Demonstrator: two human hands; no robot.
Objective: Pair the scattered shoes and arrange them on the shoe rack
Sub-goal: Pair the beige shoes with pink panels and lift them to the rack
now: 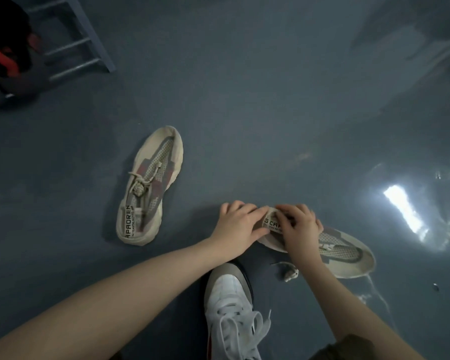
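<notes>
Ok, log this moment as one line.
both hands on heel of right beige sneaker | left hand, right hand | matching sneaker apart on floor | shoe rack far left

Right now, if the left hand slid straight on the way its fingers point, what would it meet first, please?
The left hand points right and already touches the heel of the beige sneaker; just beyond sits the right hand on that same heel.

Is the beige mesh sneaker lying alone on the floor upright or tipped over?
Upright: the beige mesh sneaker rests on its sole, its knotted lace and opening facing up.
</notes>
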